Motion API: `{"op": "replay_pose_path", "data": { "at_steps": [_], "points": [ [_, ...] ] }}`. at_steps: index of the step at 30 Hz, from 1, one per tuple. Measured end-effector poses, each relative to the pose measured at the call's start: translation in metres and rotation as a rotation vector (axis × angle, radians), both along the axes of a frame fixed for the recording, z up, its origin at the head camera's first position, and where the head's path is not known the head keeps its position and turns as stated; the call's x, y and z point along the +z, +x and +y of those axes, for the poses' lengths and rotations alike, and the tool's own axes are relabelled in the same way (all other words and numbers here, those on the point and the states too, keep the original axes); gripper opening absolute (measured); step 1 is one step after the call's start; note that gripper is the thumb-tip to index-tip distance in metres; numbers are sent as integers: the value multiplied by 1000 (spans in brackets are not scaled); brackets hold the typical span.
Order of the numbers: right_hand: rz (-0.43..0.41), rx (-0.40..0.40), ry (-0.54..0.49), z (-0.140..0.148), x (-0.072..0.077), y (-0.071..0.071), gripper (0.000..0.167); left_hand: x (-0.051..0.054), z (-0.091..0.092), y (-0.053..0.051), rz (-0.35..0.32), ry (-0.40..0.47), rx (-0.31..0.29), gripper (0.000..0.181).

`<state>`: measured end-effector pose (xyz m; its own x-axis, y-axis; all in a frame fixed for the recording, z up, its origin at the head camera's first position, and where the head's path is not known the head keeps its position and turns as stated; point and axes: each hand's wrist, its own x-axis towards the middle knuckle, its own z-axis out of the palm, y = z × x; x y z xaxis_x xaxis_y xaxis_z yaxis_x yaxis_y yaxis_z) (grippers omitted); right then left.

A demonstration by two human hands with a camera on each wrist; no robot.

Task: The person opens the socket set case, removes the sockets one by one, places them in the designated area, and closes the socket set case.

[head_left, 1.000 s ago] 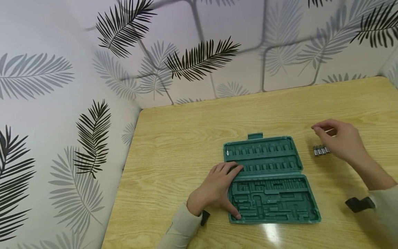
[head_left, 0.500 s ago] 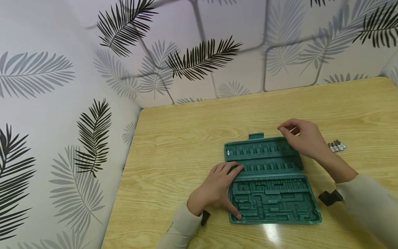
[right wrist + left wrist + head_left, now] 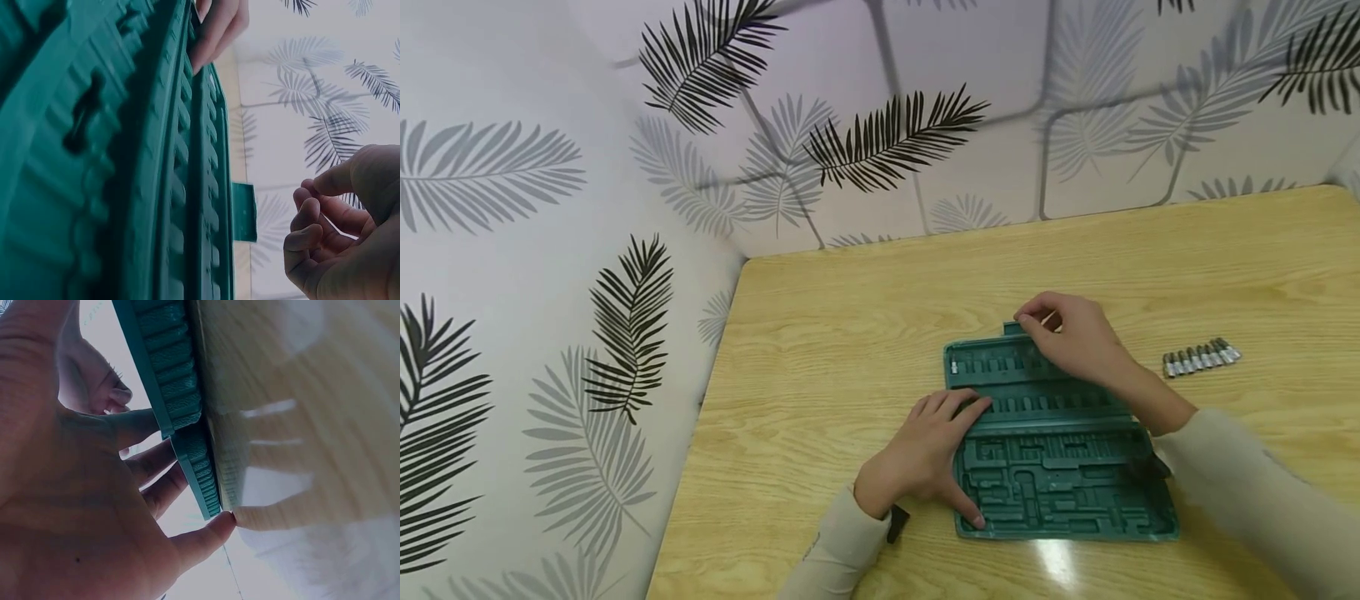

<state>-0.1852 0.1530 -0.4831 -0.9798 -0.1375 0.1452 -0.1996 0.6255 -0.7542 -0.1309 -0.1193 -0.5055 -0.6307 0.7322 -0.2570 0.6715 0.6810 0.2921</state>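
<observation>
An unfolded green plastic bit case [image 3: 1052,500] lies on the table. My left hand [image 3: 925,450] rests on its left side, fingers over the upper half and thumb at the lower corner. One silver socket bit [image 3: 954,367] sits in the upper row's leftmost slot. Above that row's far edge, near the latch [image 3: 1011,328], hangs my right hand [image 3: 1078,337]. Its thumb and index fingertip pinch together on what looks like another small bit, almost wholly hidden by the fingers. A row of several silver, dark-tipped socket bits [image 3: 1202,358] lies right of the case.
The wood-grain table [image 3: 850,333] meets a leaf-patterned wall [image 3: 925,183] at the back and left. My right forearm [image 3: 1232,492] crosses over the right side of the case. Many moulded slots line the case's two halves.
My right hand has moved left, from beside the row of bits to over the case's far edge, fingertips still pinched. The left hand keeps its place on the case.
</observation>
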Motion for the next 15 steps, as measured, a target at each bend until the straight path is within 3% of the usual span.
{"op": "replay_pose_path", "data": {
  "at_steps": [15],
  "points": [
    [-69, 72, -16, -26, -6, -3, 20, 3, 0, 1, -8, 3, 0, 147]
  ]
}}
